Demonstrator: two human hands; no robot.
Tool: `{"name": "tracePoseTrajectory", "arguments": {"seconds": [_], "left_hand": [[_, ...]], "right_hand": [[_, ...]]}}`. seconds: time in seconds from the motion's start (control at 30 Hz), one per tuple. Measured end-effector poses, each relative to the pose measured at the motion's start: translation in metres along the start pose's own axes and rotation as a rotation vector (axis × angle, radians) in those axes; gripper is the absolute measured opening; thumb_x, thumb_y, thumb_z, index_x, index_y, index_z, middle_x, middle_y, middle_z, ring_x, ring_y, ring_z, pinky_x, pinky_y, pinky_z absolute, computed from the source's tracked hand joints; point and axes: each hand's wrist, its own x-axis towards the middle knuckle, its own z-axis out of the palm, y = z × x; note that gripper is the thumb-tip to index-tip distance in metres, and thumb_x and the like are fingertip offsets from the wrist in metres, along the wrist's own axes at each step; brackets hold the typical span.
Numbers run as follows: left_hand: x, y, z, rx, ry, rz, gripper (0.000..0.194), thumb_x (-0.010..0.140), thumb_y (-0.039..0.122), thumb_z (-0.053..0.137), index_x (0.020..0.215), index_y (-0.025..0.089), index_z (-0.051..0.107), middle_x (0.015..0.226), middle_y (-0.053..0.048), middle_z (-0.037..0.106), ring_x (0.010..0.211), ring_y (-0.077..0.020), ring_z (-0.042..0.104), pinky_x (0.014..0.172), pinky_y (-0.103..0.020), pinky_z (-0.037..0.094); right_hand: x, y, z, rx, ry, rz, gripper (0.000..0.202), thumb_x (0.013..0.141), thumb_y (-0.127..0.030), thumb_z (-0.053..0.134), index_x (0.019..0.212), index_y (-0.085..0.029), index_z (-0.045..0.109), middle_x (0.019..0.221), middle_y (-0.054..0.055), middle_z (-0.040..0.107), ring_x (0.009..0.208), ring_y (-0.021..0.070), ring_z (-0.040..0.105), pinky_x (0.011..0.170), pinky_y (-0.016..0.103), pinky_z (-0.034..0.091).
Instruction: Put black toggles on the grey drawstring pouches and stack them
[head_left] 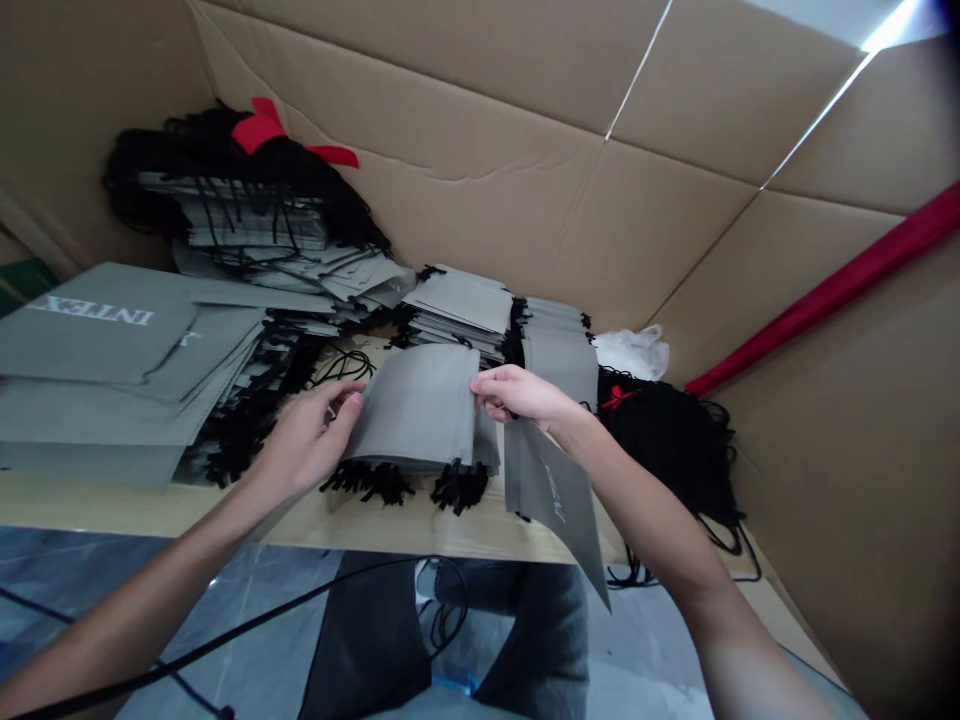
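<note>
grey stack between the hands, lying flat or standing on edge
Flat: the grey stack shows its broad face upward, black tufts at its near edge.

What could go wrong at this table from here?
Printed grey bag: a corner overhangs the table beneath the right forearm; could get knocked off. Middle stack of grey bags: lower layers jut out right, so it might slide. Black cords: loops trail over the edge, may snag.

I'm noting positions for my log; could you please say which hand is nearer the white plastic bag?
Right. The right hand sits left of the white plastic bag; the left hand is farther left, across the gray stack.
</note>
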Motion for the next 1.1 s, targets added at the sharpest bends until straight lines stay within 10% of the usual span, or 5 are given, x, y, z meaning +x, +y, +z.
{"name": "tracePoseTrajectory", "arguments": {"seconds": [0.5,0.87,0.97,1.1], "left_hand": [[0.001,-0.009,0.003,-0.237,-0.092,-0.072,0.056,0.086,0.059,0.072,0.118,0.014,0.073,0.078,-0.006,0.077,0.072,-0.0224,0.069,0.071,-0.032,0.054],[-0.005,0.0,0.004,0.059,-0.192,-0.013,0.07,0.102,0.075,0.049,0.122,0.016,0.079,0.077,-0.008,0.078,0.068,-0.0291,0.071,0.067,-0.038,0.051],[-0.015,0.007,0.004,0.157,-0.208,0.035,0.082,0.099,0.083,0.051,0.133,0.013,0.077,0.102,-0.017,0.083,0.098,-0.0416,0.078,0.091,-0.049,0.058],[-0.016,0.002,0.01,0.152,-0.184,0.061,0.129,0.079,0.095,0.07,0.17,0.007,0.048,0.162,-0.03,0.06,0.155,-0.055,0.051,0.128,-0.065,0.043]], "right_hand": [[0.011,0.03,-0.01,-0.251,0.092,0.257,0.034,0.11,-0.041,0.074,0.133,-0.016,0.072,0.129,0.011,0.075,0.107,0.024,0.077,0.092,0.043,0.068],[0.011,0.026,-0.013,-0.473,0.114,0.239,0.032,0.111,-0.043,0.072,0.128,-0.017,0.074,0.124,0.009,0.077,0.101,0.0219,0.077,0.088,0.04,0.069],[0.007,0.028,-0.023,-0.578,0.111,0.248,0.033,0.111,-0.044,0.072,0.13,-0.017,0.074,0.128,0.01,0.076,0.108,0.0242,0.077,0.094,0.044,0.068],[0.006,0.033,-0.032,-0.719,0.045,0.288,0.035,0.11,-0.042,0.074,0.134,-0.017,0.073,0.136,0.012,0.074,0.116,0.0271,0.075,0.1,0.047,0.067]]}}
